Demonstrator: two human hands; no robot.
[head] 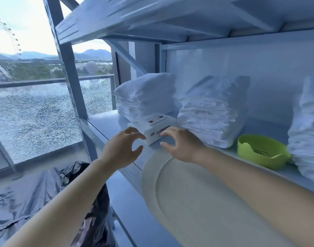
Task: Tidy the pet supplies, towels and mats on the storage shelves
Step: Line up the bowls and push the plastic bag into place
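Observation:
A white pack with red lettering [153,127] lies on the grey metal shelf [102,122] in front of a stack of folded white towels [145,95]. My left hand [124,148] hovers just left of the pack, fingers loosely curled, holding nothing. At the pack's right front corner my right hand [181,145] has its fingers spread and bent, fingertips close to the pack or touching it. A second towel stack [211,111] stands to the right, then a green pet bowl [261,151], then a third white stack [308,132] at the frame edge.
A pale oval mat or tray [188,202] lies under my right forearm at the shelf's front. The upper shelf [152,18] hangs low overhead. A black plastic bag [45,189] lies on the floor at left, by shattered balcony glass [36,118].

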